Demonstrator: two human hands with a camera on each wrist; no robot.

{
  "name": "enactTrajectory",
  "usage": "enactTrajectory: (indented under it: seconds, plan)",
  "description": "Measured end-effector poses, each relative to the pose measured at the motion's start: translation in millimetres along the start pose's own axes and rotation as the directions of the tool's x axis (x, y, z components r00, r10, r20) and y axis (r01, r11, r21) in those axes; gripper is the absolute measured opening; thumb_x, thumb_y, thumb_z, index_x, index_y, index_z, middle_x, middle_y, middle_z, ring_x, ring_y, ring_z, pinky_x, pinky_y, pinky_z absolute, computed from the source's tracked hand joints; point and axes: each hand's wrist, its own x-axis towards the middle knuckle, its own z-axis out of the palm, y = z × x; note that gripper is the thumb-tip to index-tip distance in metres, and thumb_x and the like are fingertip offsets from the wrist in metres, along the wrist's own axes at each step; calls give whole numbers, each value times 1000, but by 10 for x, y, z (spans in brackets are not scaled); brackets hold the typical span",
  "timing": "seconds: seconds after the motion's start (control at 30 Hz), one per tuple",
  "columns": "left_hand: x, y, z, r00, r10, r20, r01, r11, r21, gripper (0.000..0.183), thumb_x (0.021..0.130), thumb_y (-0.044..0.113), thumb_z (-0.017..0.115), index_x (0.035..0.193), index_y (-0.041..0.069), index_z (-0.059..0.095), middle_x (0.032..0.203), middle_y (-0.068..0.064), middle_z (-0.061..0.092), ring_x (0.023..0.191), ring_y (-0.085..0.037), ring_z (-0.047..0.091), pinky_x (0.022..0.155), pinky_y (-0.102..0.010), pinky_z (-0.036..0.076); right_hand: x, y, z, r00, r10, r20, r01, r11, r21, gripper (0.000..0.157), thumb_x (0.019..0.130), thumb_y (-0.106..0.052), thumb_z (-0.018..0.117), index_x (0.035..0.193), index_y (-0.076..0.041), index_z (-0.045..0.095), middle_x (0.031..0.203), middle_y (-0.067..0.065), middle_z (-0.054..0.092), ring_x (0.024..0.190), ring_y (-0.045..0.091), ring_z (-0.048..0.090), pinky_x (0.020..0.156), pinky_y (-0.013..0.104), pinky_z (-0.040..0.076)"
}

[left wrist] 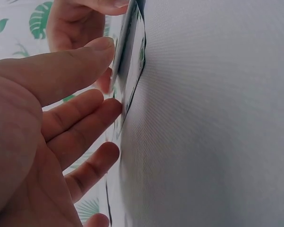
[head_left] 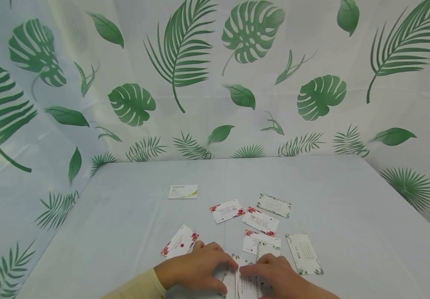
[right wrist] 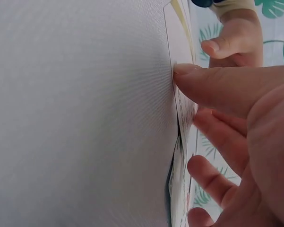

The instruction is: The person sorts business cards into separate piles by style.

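I had the left hand point(head_left: 200, 268) and right hand point(head_left: 279, 276), each grip spread, touching near cards point(head_left: 249, 286) at six o'clock. Gathering looked only begun: loose cards point(head_left: 260, 221) lay from ten to three.

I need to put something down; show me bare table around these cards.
Bare table lies right of the rightmost card, left of the red-flowered card near the left hand, and between the yellow-cornered card and the leafy backdrop. Crowded: cards bunch between that hand and the right hand, and beyond.
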Motion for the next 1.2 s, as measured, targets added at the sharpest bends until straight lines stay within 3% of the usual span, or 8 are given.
enactTrajectory:
  seconds: [0.23, 0.57, 0.87, 1.03, 1.2]
  plan:
    - [-7, -6, -3, 1000, 13, -13, -13, 1000, 0, 41, 73, 39, 71, 111, 34, 57, 98, 27, 48, 99, 1, 38, 72, -30, 22, -2, -49, 5, 998, -61, 9, 62, 998, -24, 54, 75, -58, 59, 124, -41, 48, 105, -13, 40, 87, 10, 32, 67, 27, 34]
    - [-23, -13, 6, 998, 36, -59, -33, 999, 42, 41, 73, 39, 70, 112, 33, 57, 100, 26, 49, 100, 0, 38, 74, -32, 22, 29, -80, -52, 992, -2, 125, 6, 999, -32, 63, 71, -64, 57, 128, -43, 42, 105, -12, 38, 88, 12, 32, 67, 28, 35]
    - [-35, -12, 13, 1000, 11, -30, -10, 999, 33, 45, 74, 42, 69, 115, 31, 56, 102, 24, 49, 101, 0, 38, 74, -32, 22, 57, -37, -41, 996, -80, 27, 83, 987, -141, 58, 71, -65, 56, 122, -38, 47, 108, -23, 46, 94, 12, 34, 71, 34, 32]
    - [-40, -44, 34, 999, 19, -47, -19, 1000, 8, 44, 74, 39, 70, 115, 33, 56, 104, 26, 49, 103, 0, 38, 76, -33, 23, 69, -71, -33, 997, -60, 51, 65, 993, -103, 63, 71, -65, 56, 127, -38, 45, 109, -19, 45, 94, 12, 34, 70, 32, 34]
    - [-45, -76, 51, 996, 49, -76, -47, 998, 29, 43, 75, 40, 69, 115, 29, 56, 106, 25, 51, 104, 0, 39, 76, -32, 23, 66, -68, -15, 995, -89, 45, 92, 993, -77, 57, 73, -62, 57, 124, -40, 47, 105, -18, 45, 91, 11, 32, 69, 32, 33]
